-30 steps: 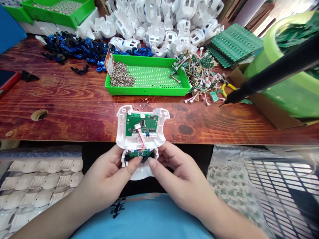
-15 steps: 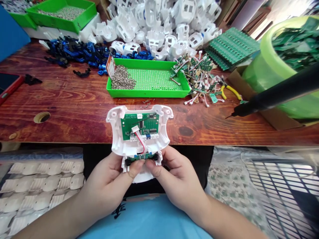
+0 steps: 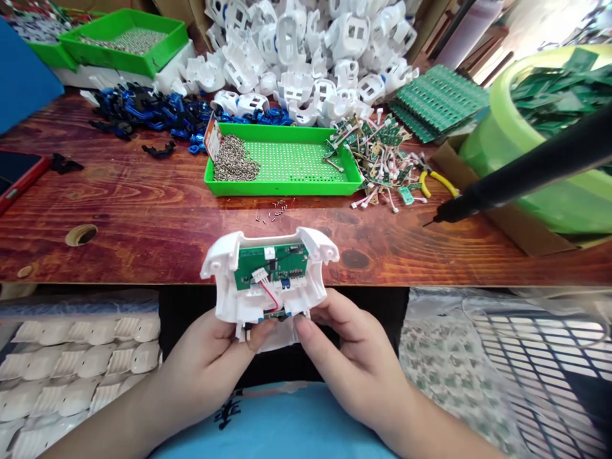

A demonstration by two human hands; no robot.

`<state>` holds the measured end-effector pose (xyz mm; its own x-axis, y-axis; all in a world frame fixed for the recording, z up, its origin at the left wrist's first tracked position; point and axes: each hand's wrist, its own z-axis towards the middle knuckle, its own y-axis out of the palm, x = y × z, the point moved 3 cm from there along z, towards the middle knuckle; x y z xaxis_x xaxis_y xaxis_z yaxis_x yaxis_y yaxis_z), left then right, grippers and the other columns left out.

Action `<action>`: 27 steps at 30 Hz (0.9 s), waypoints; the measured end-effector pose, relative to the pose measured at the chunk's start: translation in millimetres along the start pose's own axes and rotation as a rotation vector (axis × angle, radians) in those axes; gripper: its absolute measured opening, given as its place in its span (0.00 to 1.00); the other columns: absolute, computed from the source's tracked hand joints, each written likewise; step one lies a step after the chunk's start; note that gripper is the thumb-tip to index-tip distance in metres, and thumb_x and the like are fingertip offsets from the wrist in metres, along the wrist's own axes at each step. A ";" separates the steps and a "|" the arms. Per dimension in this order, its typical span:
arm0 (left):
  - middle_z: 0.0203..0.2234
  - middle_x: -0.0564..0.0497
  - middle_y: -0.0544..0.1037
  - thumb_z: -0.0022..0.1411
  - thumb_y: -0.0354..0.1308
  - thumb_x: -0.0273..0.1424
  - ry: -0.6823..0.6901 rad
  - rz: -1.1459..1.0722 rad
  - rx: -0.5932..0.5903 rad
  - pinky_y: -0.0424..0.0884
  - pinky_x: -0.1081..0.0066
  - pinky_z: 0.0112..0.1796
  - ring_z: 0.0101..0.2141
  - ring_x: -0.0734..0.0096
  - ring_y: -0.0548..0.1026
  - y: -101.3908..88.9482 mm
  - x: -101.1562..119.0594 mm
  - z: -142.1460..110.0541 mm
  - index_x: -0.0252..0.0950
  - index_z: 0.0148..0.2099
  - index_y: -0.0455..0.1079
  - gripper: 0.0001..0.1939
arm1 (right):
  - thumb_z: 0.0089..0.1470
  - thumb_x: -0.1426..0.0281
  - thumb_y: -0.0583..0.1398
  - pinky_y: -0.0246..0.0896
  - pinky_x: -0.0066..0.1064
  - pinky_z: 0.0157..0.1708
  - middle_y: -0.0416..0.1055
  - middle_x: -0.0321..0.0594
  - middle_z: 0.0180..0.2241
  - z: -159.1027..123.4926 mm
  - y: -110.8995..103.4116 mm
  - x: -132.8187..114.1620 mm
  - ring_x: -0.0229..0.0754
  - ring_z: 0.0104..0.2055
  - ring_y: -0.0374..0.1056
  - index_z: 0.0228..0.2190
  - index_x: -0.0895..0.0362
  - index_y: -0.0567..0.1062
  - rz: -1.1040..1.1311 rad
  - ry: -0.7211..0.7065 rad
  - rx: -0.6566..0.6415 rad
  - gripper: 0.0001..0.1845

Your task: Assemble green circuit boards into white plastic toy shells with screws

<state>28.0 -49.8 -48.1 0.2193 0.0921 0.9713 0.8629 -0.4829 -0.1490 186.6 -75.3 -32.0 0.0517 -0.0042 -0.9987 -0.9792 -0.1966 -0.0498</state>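
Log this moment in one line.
left hand: holds casing; right hand: holds casing; board: inside casing; plug: over board; screws: in tray; pliers: right of tray

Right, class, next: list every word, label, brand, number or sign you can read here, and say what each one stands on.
No text reads clearly enough to quote.
Blue shirt: black marks like writing, partly cut off by folds; unreadable.
Orange and white card in the green tray: print too small and blurred.
Green circuit board in the white shell: any print is too small.
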 end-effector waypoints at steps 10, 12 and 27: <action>0.55 0.52 0.73 0.66 0.51 0.35 -0.041 -0.003 0.005 0.63 0.65 0.57 0.58 0.58 0.65 9.1 3.5 -8.8 0.43 0.61 0.62 0.21 | 0.58 0.74 0.52 0.66 0.28 0.41 0.72 0.38 0.37 0.1 5.7 2.8 0.38 0.38 0.69 0.43 0.54 0.68 0.019 0.069 0.052 0.11; 0.55 0.52 0.73 0.67 0.50 0.35 -0.026 0.021 0.006 0.61 0.67 0.58 0.59 0.59 0.64 11.5 6.0 -7.6 0.43 0.61 0.60 0.21 | 0.57 0.76 0.51 0.65 0.27 0.43 0.72 0.37 0.38 1.6 7.4 3.6 0.37 0.39 0.69 0.44 0.53 0.68 0.107 0.063 0.064 0.14; 0.48 0.52 0.79 0.66 0.52 0.35 -0.088 -0.072 0.013 0.61 0.64 0.58 0.58 0.59 0.65 3.7 -7.3 -4.1 0.43 0.59 0.64 0.20 | 0.60 0.71 0.53 0.65 0.28 0.43 0.72 0.38 0.40 0.2 7.7 5.8 0.36 0.39 0.69 0.43 0.54 0.70 0.173 0.140 0.023 0.10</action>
<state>27.7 -55.8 -55.0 0.1949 0.2022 0.9598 0.8834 -0.4613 -0.0823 179.3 -76.6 -38.2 -0.0921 -0.1719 -0.9808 -0.9800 -0.1591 0.1199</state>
